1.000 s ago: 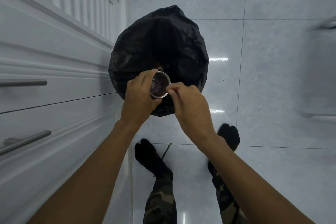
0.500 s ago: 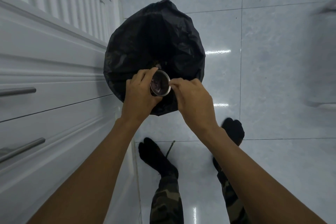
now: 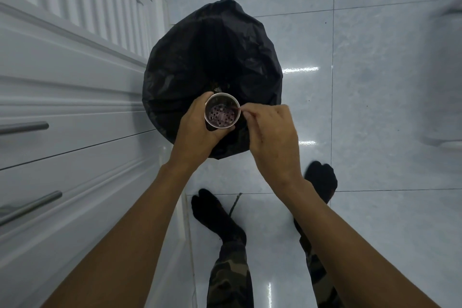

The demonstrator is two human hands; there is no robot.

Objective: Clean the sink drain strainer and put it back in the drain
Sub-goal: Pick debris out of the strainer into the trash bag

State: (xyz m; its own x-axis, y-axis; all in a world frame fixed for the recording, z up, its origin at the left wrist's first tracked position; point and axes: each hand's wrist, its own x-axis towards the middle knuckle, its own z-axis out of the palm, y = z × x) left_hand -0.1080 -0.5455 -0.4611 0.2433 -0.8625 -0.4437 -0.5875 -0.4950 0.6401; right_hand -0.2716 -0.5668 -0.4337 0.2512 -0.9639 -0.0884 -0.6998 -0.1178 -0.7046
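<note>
I see my left hand point(image 3: 200, 130) wrapped around the small round metal drain strainer point(image 3: 222, 115), a cup with a perforated bottom, holding it mouth-up directly above the open black plastic bin bag point(image 3: 212, 62) that stands on the pale glossy tiled floor point(image 3: 375, 107) beside the white cabinet drawers point(image 3: 62, 107). My right hand point(image 3: 272, 137) is just beside the strainer's right rim, thumb and forefinger pinched together there; I cannot tell what, if anything, they grip.

Glossy pale grey floor tiles point(image 3: 375, 107), light streaks reflected. White cabinet drawers point(image 3: 75, 107) left, metal bar handles point(image 3: 23, 127). Black bin bag point(image 3: 212, 62) on floor.
</note>
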